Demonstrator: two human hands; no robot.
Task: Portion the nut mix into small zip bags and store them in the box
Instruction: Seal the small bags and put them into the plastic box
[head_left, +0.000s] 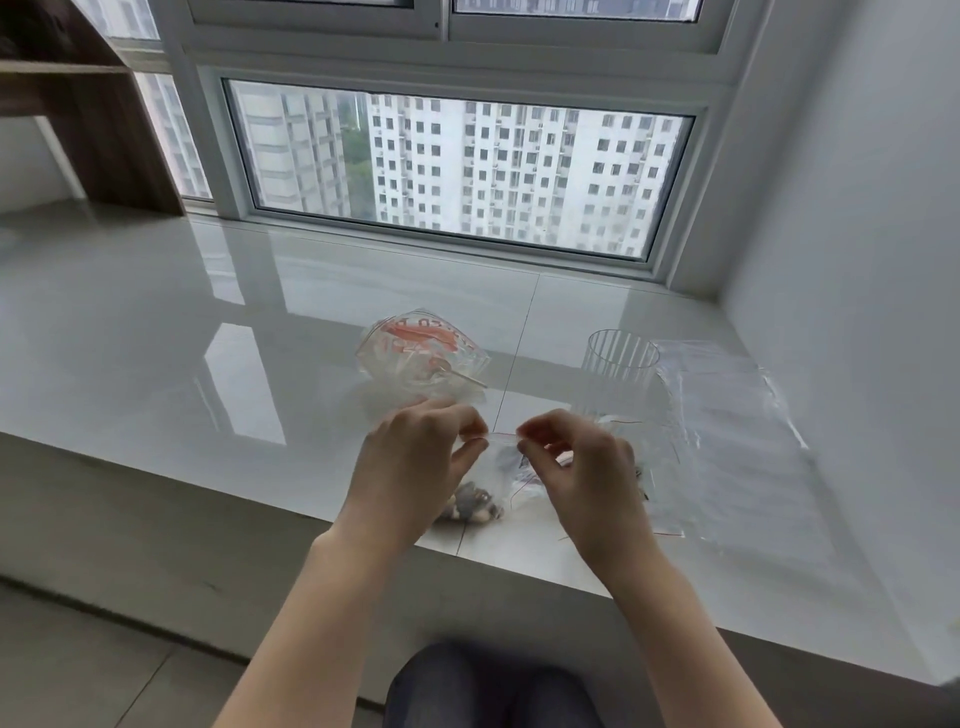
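Observation:
A small clear zip bag (501, 470) with a red zip line hangs between my hands above the ledge's front edge. Dark nut mix (474, 506) sits at its bottom. My left hand (415, 462) pinches the left end of the bag's top strip. At the right end of that strip my right hand (582, 467) pinches it too. Behind them lies a crumpled clear bag with red print (421, 351), a thin stick lying on it. More small zip bags (652, 457) lie to the right, partly hidden by my right hand.
A clear ribbed plastic container (621, 371) stands right of centre on the glossy white ledge (208, 322). A large flat clear plastic bag (737, 441) lies at the far right by the wall. The window is behind. My knee shows below.

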